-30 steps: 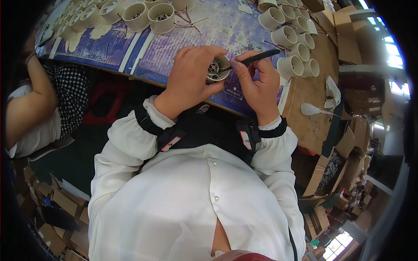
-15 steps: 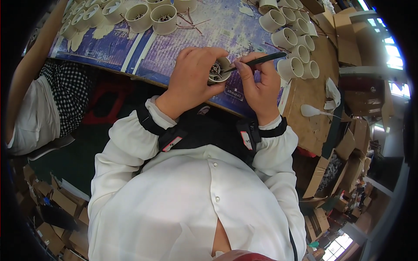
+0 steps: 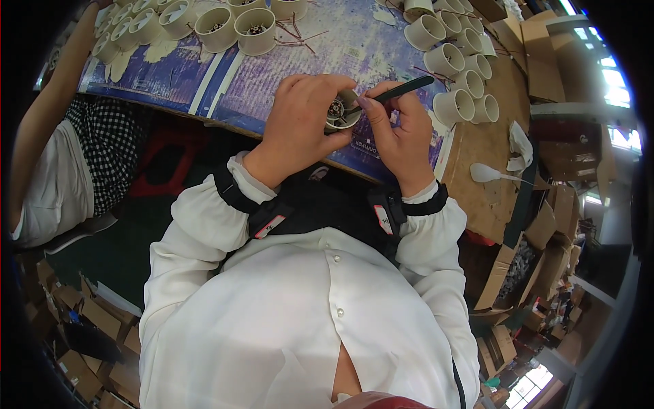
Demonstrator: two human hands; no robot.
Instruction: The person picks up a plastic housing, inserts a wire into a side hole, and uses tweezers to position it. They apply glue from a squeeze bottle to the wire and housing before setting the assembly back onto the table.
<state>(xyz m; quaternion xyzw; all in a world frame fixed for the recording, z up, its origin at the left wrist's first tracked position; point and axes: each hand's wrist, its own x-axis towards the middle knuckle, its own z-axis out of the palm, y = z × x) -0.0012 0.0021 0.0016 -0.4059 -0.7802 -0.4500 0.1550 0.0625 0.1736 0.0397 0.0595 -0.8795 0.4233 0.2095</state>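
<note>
My left hand [image 3: 304,123] is wrapped round a cream-coloured cup [image 3: 353,117] at the table's front edge, its mouth tipped toward me. Inside the cup sits a round metal part [image 3: 335,113] with dark openings. My right hand [image 3: 400,133] pinches slim black tweezers [image 3: 413,86] between thumb and fingers. Their tips point into the cup beside the metal part, but whether they touch anything there is too small to tell. The fingers of my left hand hide the cup's left side.
Cream cups [image 3: 255,34] with dark parts inside stand at the back left, near thin reddish wires [image 3: 297,35]. More cups [image 3: 453,108] cluster at the right. A white squeeze bottle [image 3: 485,173] with a thin spout lies on brown board. Another person's arm [image 3: 51,129] is at far left.
My right hand has shifted slightly left, and the tweezers have moved with it, their rear end now farther left and higher. My left hand and the cup have stayed put.
</note>
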